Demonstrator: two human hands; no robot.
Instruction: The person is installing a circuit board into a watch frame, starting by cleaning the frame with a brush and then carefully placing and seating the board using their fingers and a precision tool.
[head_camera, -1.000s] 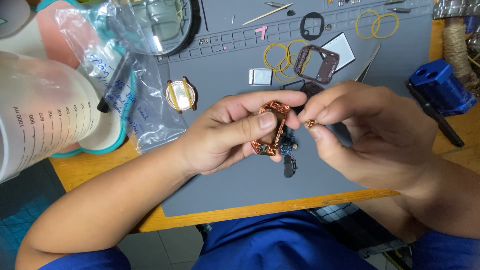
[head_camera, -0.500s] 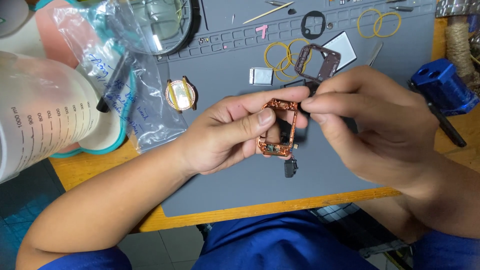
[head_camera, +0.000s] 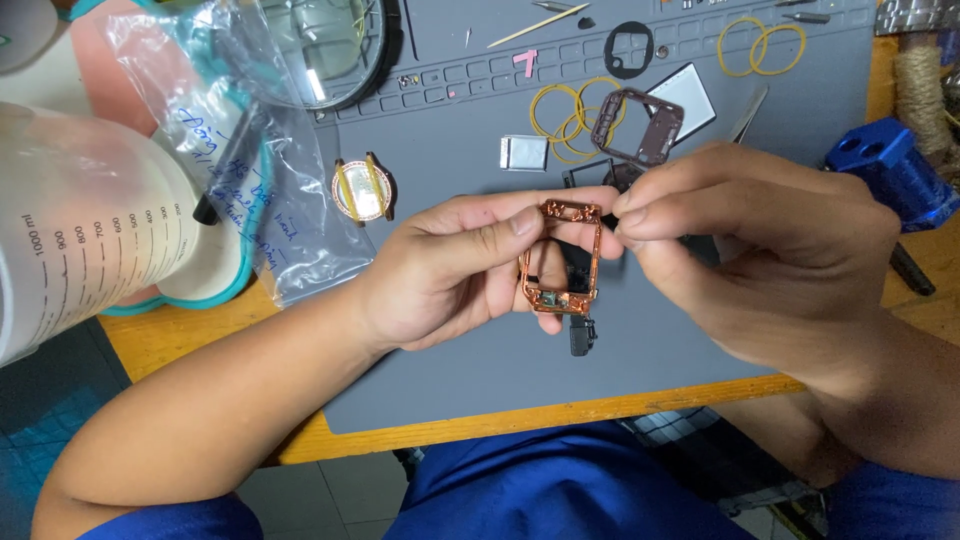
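My left hand (head_camera: 450, 275) grips the small rectangular copper-coloured metal frame (head_camera: 560, 258) by its left side, thumb pressed along the top edge, holding it upright just above the grey silicone work mat (head_camera: 460, 150). My right hand (head_camera: 760, 250) pinches the frame's upper right corner between thumb and forefinger; I cannot tell whether anything smaller sits between those fingertips.

The frame looks thin, and I am pulling on it from two sides, so I judge that a little too much squeeze or twist could bend it out of square. A small black part (head_camera: 581, 336) hangs at its lower edge; a slip could tear it loose or drop it onto the mat among the other bits.

Just beyond my hands lie a dark purple rectangular frame (head_camera: 640, 125), a tangle of yellow rubber bands (head_camera: 565, 110), a small silver flat cell (head_camera: 524, 152) and a round gold-rimmed watch case (head_camera: 362, 190).

Further left, a clear plastic zip bag with blue handwriting (head_camera: 250, 170) lies on the mat's edge; a dark pen-like stick seems to lie inside or under it, I cannot tell which. The translucent plastic measuring jug (head_camera: 80, 230) lies nearest the camera, contents unseen. A blue metal block (head_camera: 895, 170) sits far right.
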